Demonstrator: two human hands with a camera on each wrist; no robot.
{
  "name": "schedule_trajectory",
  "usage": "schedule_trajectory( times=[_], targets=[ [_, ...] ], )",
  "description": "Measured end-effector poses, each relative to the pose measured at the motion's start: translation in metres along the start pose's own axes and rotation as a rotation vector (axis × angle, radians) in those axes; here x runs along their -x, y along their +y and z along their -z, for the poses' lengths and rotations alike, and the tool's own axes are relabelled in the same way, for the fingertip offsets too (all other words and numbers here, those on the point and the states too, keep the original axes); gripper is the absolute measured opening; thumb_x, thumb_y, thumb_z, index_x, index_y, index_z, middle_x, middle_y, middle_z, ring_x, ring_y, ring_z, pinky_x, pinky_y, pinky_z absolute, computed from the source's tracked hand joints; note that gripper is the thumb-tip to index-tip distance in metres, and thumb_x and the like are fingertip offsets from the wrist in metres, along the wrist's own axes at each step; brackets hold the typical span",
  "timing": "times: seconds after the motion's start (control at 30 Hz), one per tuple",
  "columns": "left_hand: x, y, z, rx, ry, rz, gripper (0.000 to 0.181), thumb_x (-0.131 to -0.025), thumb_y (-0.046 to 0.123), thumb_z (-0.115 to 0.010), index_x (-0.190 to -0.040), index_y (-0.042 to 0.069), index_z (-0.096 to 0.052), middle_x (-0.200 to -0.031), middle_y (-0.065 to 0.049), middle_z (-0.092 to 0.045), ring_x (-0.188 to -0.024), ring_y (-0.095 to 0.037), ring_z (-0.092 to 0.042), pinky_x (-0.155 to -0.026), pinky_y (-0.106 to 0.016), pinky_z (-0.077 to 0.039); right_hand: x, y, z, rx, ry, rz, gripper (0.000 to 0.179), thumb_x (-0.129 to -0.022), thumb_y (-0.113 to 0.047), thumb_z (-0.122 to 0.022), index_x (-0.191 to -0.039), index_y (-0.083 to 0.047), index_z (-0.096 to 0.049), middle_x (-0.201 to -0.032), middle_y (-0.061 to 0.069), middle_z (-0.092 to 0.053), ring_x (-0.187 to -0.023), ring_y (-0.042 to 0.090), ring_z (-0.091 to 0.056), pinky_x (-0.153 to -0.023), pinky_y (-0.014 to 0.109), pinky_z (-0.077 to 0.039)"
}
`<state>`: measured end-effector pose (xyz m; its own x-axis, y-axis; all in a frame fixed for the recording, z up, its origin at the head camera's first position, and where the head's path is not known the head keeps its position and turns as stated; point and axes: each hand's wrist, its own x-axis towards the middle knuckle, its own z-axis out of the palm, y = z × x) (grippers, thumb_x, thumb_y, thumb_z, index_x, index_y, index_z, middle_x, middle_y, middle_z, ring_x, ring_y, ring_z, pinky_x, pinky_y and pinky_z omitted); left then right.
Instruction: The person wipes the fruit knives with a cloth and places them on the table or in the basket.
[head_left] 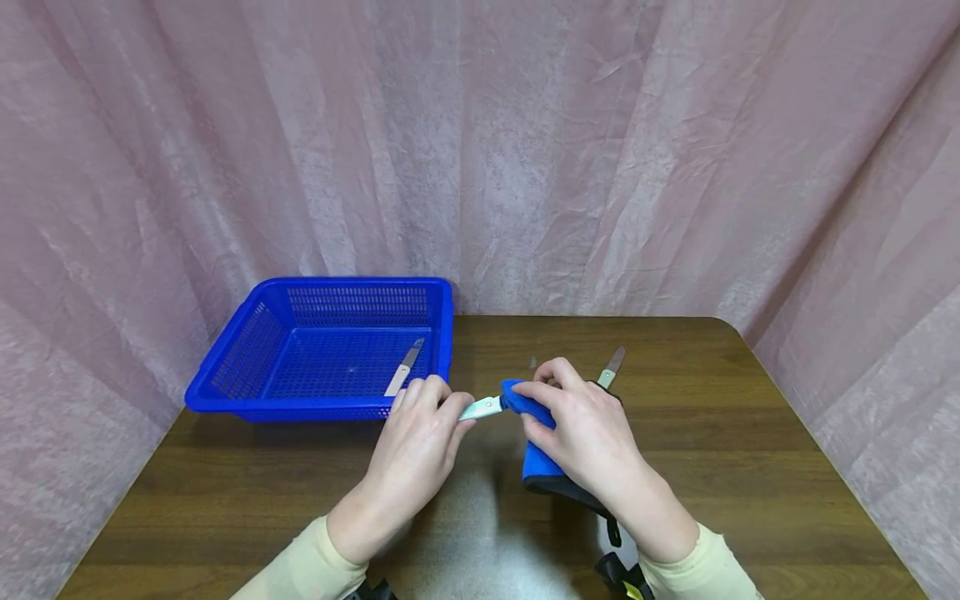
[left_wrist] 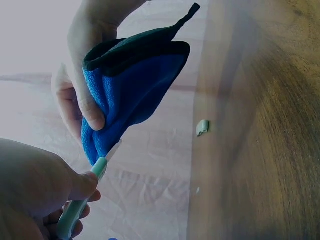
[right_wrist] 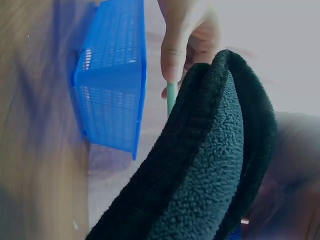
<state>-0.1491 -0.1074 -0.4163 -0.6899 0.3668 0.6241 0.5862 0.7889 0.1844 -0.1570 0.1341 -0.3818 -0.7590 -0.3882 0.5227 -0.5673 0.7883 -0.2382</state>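
Left hand (head_left: 420,433) grips knife (head_left: 481,408) by handle above worktop (head_left: 750,467) middle; right hand (head_left: 585,433) pinches soft blue cloth (head_left: 534,454) round blade. Knife light, stiff, sharp: hold by handle.

The dark wooden table (head_left: 750,467) in front of me carries a blue plastic basket (head_left: 247,367) at its far left corner — a knife (head_left: 406,367) lies inside it. A second knife (head_left: 611,367) lies directly on the wood, right of centre, just past my hands.
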Motion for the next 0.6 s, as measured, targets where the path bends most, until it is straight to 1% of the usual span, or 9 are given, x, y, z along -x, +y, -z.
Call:
schedule_trajectory(
  times=[0.17,0.37,0.6],
  targets=[
    [0.0,-0.001,0.0,-0.003,0.006,0.003,0.021,-0.095,0.015,-0.088,-0.112,0.01,-0.076,-0.097,-0.003,-0.058,-0.088,-0.029,-0.057,-0.073,-0.041,-0.044,-0.001,0.004,0.003,-0.002,-0.01,-0.042,0.031,-0.089,-0.015,-0.089,-0.12,-0.018,-0.086,-0.115,0.001,-0.065,-0.076,0.021,-0.067,-0.063,0.041,-0.055],
    [0.001,-0.003,-0.001,-0.003,0.015,0.002,0.023,-0.094,0.015,-0.089,-0.112,0.01,-0.076,-0.096,-0.003,-0.058,-0.088,-0.03,-0.057,-0.075,-0.043,-0.046,-0.002,0.011,0.006,-0.008,-0.029,-0.093,0.032,-0.091,-0.016,-0.087,-0.123,-0.018,-0.085,-0.118,0.003,-0.065,-0.081,0.023,-0.068,-0.065,0.042,-0.056],
    [0.0,-0.003,0.0,0.0,0.017,0.004,0.023,-0.092,0.014,-0.09,-0.111,0.01,-0.077,-0.096,-0.003,-0.058,-0.087,-0.03,-0.056,-0.076,-0.043,-0.047,-0.004,0.017,0.009,-0.006,-0.046,-0.133,0.034,-0.093,-0.015,-0.084,-0.126,-0.018,-0.084,-0.12,0.003,-0.066,-0.085,0.024,-0.069,-0.069,0.046,-0.058]
  ],
)
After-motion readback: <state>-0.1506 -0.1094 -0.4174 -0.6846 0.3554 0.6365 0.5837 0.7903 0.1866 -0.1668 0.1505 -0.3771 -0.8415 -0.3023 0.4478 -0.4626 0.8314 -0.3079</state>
